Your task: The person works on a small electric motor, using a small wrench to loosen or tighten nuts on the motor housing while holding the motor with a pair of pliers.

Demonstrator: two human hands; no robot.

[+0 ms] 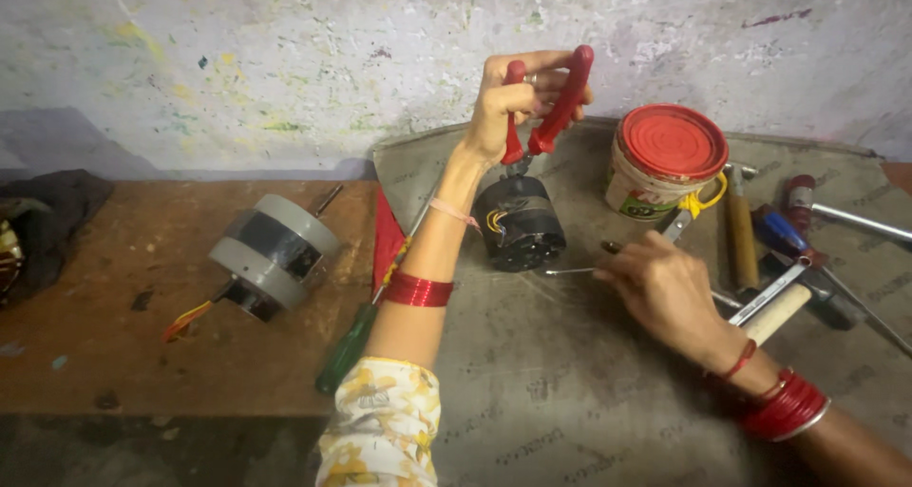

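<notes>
My left hand [513, 102]: raised, fingers curled tight round red-handled pliers [551, 107].
Pliers' nose: down on the black motor [519, 223] just beneath (contact point hidden).
My right hand [665, 287]: lower right of the motor, loosely curled, fingertips touching a thin metal rod [568, 271].
Beyond my right hand: red-lidded tub [665, 159].

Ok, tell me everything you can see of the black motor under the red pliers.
The black motor is a squat dark cylinder, metal by its look, with yellow wires showing at its left side and small holes on its lower face. It sits tilted on the grey sheet by the wall. Red-handled pliers, gripped by the left hand, come down onto its top. The right hand lies beside it, apart.
</notes>
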